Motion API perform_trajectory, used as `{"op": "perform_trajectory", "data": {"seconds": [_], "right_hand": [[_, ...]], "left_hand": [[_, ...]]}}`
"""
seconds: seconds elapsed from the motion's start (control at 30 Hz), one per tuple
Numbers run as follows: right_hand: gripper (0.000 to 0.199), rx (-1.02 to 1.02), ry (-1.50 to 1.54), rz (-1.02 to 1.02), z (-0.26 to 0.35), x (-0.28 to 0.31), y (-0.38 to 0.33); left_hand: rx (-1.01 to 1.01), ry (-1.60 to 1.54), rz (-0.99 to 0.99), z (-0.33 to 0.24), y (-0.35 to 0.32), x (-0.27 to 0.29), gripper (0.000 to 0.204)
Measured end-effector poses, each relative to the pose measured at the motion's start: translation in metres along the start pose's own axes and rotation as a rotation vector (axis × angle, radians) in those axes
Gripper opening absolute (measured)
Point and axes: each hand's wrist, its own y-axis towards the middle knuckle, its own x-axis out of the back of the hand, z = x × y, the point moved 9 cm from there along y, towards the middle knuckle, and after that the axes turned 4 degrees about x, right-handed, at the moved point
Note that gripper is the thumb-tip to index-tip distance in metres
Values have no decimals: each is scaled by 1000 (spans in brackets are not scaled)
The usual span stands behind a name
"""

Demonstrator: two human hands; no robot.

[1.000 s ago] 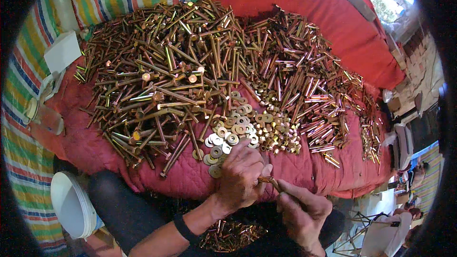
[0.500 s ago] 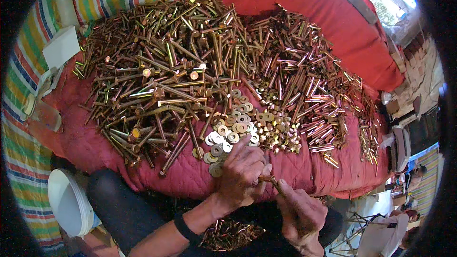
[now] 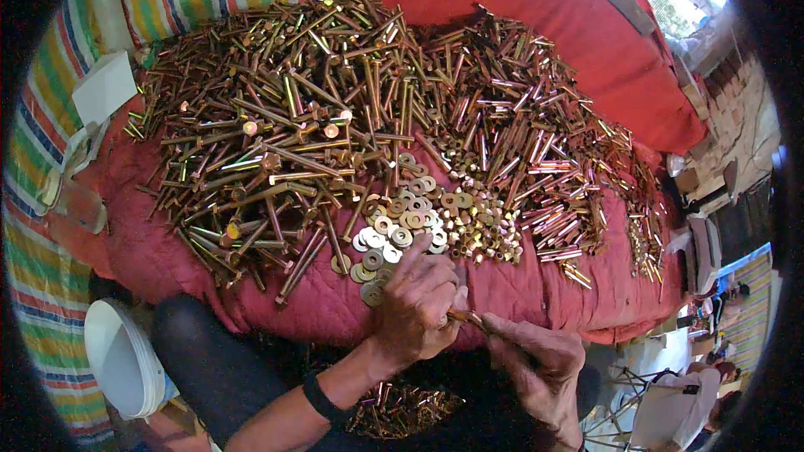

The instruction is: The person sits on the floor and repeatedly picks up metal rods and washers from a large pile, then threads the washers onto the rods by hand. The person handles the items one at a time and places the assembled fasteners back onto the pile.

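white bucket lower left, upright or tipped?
Tipped. The white bucket lies on its side beside the person's knee, its open mouth facing the camera. Contents: cannot tell.

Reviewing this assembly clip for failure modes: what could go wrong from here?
1. The bolt is pinched between the left hand and right hand beyond the red quilt's edge; a slip would likely drop it.
2. The left hand lies beside the loose washers; a nudge could scatter them.

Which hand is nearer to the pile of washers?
Left. The left hand lies at the near edge of the washers, touching some; the right hand sits lower and farther right, off the red cloth.
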Motion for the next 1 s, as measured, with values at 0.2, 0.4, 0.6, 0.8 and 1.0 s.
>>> {"op": "perform_trajectory", "data": {"seconds": [0.2,0.4,0.6,0.8,1.0], "right_hand": [[28,-304,144,101,-24,4,1],[29,118,-232,333,20,0,22],[24,370,-576,376,43,-10,23],[33,169,-381,294,27,-1,24],[34,-61,55,60,-10,0,15]], "left_hand": [[9,35,29,-1,-2,-2,24],[3,43,28,0,-4,-5,19],[-32,23,4,3,-6,-9,13],[61,-36,91,2,0,-8,9],[52,-267,60,-3,1,7,16]]}}
